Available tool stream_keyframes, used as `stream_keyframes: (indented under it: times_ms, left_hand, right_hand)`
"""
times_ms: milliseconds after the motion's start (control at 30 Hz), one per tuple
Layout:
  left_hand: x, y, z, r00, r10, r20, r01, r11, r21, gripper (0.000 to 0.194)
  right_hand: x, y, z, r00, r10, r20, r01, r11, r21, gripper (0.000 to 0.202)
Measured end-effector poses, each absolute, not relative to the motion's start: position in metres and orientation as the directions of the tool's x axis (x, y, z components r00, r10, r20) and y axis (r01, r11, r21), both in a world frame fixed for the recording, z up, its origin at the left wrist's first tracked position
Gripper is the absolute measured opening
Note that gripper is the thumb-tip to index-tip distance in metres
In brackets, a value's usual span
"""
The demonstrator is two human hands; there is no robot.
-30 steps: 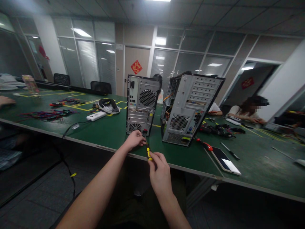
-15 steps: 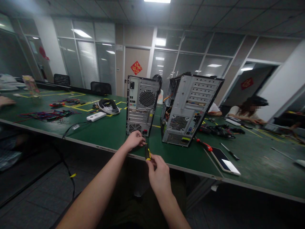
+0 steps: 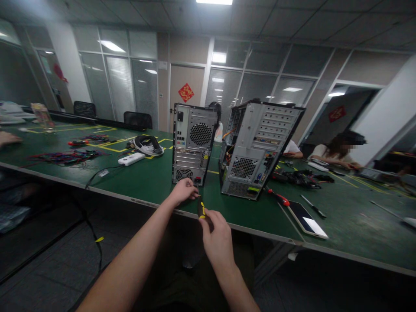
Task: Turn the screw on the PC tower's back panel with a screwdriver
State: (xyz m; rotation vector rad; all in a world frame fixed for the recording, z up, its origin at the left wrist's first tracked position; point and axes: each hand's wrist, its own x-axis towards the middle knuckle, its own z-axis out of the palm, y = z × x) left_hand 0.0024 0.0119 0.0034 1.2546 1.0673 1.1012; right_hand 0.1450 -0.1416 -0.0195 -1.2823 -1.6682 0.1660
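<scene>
A narrow computer tower (image 3: 191, 149) stands upright with its metal back panel facing me. My right hand (image 3: 218, 236) is closed around the black and yellow handle of a screwdriver (image 3: 201, 207), whose thin shaft points up at the tower's bottom edge by the power socket. At that shaft the bent fingers of my left hand (image 3: 184, 192) are pinched together, close to the lower back panel. The screwdriver's tip is too small to make out. To the right is a larger, tilted-looking tower (image 3: 256, 149) with an open side.
On the green table (image 3: 156, 182) lie a white power strip (image 3: 131, 159), bundled thin wires (image 3: 68, 157) and a cable coil (image 3: 147, 145) to the left. A phone (image 3: 307, 219), a second screwdriver (image 3: 313, 206) and black cables (image 3: 300, 177) lie right. People sit at the far side.
The screwdriver's handle has turned slightly in my right hand, so more of its yellow stripe shows. Both hands and the towers stay in place.
</scene>
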Motion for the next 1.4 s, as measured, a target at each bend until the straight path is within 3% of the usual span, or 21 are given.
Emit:
stream_keyframes:
  times_ms: [200,500,733,1100,1400]
  left_hand:
    - [0.0025,0.0140,0.0016,0.163,0.987,-0.005,-0.034,0.010,0.999,0.024]
    - [0.0033,0.0142,0.0017,0.168,0.986,-0.016,-0.046,0.025,0.999,0.026]
    - [0.0036,0.0125,0.0025,0.151,0.988,-0.008,-0.046,0.016,0.999,0.025]
    - [0.0036,0.0101,0.0049,0.167,0.986,-0.007,-0.057,0.017,0.998,0.025]
    - [0.0031,0.0129,0.0015,0.161,0.987,-0.003,-0.058,0.012,0.998,0.025]
  right_hand:
    - [0.1440,-0.1420,-0.0198,0.080,0.817,0.571,0.639,0.397,-0.659,0.022]
    - [0.1479,-0.1422,-0.0161,0.042,0.756,0.654,0.672,0.463,-0.578,0.034]
    - [0.1441,-0.1410,-0.0226,0.081,0.817,0.570,0.654,0.388,-0.650,0.007]
    - [0.1470,-0.1437,-0.0156,0.016,0.732,0.681,0.680,0.492,-0.544,0.036]
    - [0.1441,-0.1422,-0.0203,0.094,0.801,0.591,0.649,0.401,-0.647,0.014]
